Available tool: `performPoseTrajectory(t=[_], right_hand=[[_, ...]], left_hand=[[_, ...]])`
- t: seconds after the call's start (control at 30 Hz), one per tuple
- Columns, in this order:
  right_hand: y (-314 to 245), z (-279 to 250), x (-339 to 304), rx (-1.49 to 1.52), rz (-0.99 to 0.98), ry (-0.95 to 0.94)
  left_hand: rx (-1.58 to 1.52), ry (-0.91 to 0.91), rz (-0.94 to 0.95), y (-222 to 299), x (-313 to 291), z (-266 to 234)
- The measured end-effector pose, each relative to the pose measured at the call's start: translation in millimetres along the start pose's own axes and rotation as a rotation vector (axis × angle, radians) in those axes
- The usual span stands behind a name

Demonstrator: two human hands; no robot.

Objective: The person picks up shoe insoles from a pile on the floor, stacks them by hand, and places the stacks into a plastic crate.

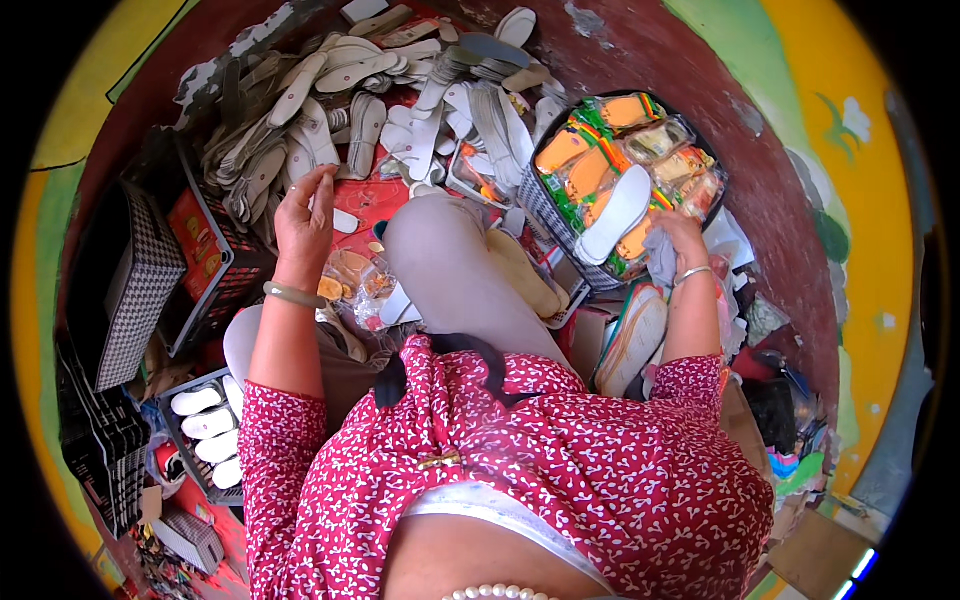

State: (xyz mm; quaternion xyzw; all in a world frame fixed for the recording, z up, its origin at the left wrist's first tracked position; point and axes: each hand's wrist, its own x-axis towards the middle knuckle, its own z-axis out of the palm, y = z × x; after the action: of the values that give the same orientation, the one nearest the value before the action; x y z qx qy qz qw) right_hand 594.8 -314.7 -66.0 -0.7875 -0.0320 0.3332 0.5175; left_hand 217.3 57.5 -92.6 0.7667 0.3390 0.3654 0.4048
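My left hand (303,222) is raised in front of the heap of insoles, fingers loosely bent and nothing visible in them. At the right, my right hand (680,238) grips a crumpled grey cloth (661,257) at the near rim of a houndstooth-patterned basket (556,222). Packaged orange insoles (588,172) with green and striped wrapping fill this basket. A single white insole (614,215) lies slanted on top of them, just left of my right hand. Part of my right hand's fingers is hidden by the cloth.
A large heap of white and grey insoles (365,70) spreads along the far wall. Dark crates (215,265) stand on the left, with a tray of rolled white pieces (208,424) nearer. A shoe (636,335) sits beside my right forearm. Clear plastic wrapping (372,295) lies between my legs.
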Motion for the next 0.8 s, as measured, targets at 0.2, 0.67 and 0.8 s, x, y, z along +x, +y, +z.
performPoseTrajectory(t=[0.2,0.67,0.8], right_hand=[[35.5,15.2,15.3,-0.753,0.086,0.053],[29.5,69.8,37.4,-1.092,0.161,0.107],[36.4,56.0,28.7,-0.652,0.113,0.094]], left_hand=[[0.185,-0.077,-0.074,-6.3,-0.7,-0.4],[0.308,-0.162,-0.115,-14.7,-0.9,-6.8],[0.347,-0.169,-0.041,-10.8,-1.3,-10.1]])
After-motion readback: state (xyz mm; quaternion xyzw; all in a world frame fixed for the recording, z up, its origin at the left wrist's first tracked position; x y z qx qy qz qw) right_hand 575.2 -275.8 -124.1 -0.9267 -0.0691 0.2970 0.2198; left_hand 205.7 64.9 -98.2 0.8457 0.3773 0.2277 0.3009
